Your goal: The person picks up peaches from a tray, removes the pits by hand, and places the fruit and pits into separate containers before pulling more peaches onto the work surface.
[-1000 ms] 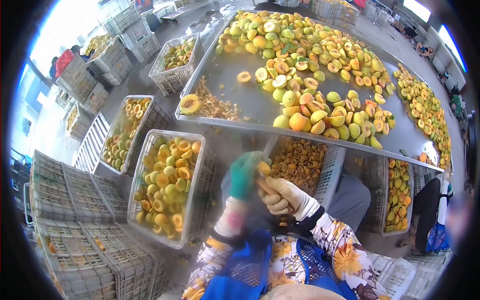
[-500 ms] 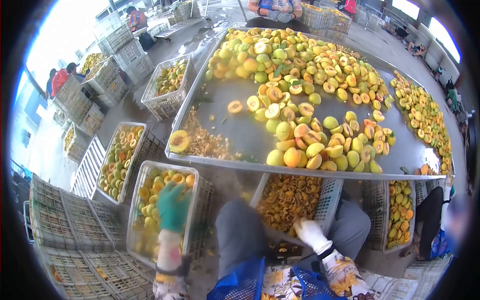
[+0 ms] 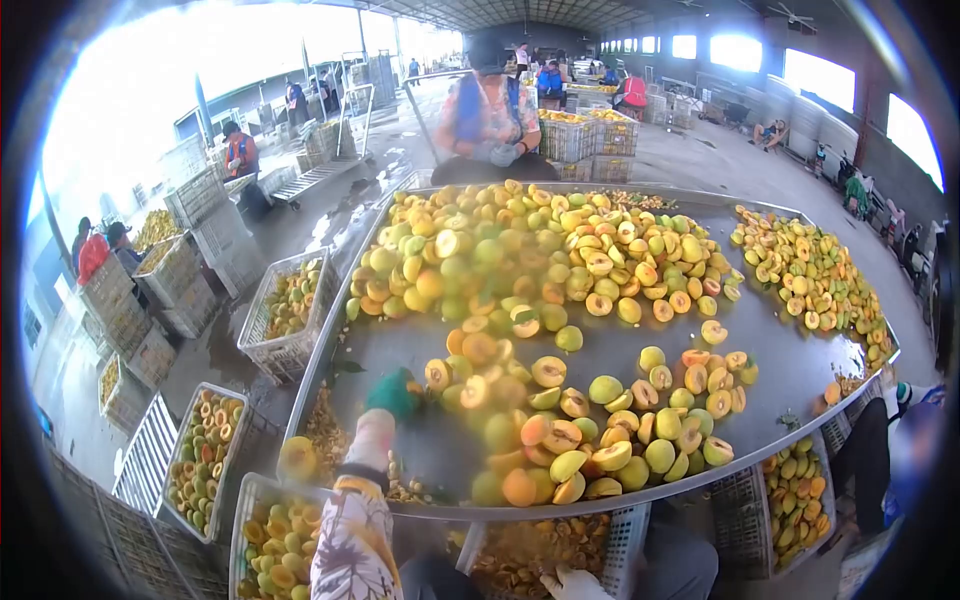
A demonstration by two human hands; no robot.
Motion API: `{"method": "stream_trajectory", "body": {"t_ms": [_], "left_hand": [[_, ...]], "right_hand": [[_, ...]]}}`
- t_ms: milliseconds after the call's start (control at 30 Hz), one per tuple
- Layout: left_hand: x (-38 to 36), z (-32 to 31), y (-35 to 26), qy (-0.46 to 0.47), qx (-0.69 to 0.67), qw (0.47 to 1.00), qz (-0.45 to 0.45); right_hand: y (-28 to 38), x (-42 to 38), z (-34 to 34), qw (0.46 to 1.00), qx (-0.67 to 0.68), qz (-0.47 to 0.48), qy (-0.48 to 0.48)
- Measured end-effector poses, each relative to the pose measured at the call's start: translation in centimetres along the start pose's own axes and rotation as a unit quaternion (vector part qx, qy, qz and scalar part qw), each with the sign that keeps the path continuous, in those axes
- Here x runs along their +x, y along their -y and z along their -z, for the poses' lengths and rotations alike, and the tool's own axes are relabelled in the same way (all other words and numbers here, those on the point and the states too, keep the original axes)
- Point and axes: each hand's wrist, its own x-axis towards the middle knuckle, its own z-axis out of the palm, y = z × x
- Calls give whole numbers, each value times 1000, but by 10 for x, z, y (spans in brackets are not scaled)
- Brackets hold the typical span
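Comparing with half a second earlier: the left hand (image 3: 392, 392), in a green glove, has been lifted from the crate of halves at the lower left onto the metal table (image 3: 640, 345); the view has been tilted up, so that the far hall is now seen.
Right hand (image 3: 568, 583): a white glove is seen only in part at the bottom edge, over the crate of pits (image 3: 545, 550); whether it is closed cannot be told.
Left hand grip: the fingers are curled at the edge of the fruit, but blur keeps it from being told whether anything is held.
Fruit near the hand: a cluster of halved peaches (image 3: 545, 400) lies just right of the glove, with yellow-orange flesh and dark pit hollows, mixed with whole green-yellow ones.
Near containers: the crate of halves (image 3: 275, 535) is filled with cut yellow pieces; a second crate (image 3: 200, 455) to its left holds more halves.
Table middle and far: a large heap of whole peaches (image 3: 500, 245) is spread across the far half.
Beyond: a person (image 3: 490, 120) is seated at the far edge, with stacked crates (image 3: 575, 140) behind.
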Motion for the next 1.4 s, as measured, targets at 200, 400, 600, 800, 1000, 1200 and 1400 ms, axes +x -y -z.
{"method": "stream_trajectory", "body": {"t_ms": [200, 400, 600, 800, 1000, 1200, 1400], "left_hand": [[-93, 40, -37, -24, -580, 807, 112], [-241, 63, -96, 39, -815, 556, 156], [-305, 45, -125, 77, -747, 643, 148], [-334, 62, -146, 132, -709, 671, 171], [-342, 53, -147, 78, -697, 697, 148], [-343, 51, -156, 20, -625, 770, 127], [-335, 69, -157, 129, -560, 811, 109]], "right_hand": [[-3, -3, -17, 994, 71, -3, 80], [87, 31, 83, 951, 294, -89, -23], [150, 40, 146, 967, 237, 9, -99], [164, 43, 140, 997, 26, 38, -64], [167, 37, 132, 995, 32, 27, -88], [167, 41, 133, 995, 52, 34, -83], [155, 42, 133, 987, 157, 16, -7]]}}
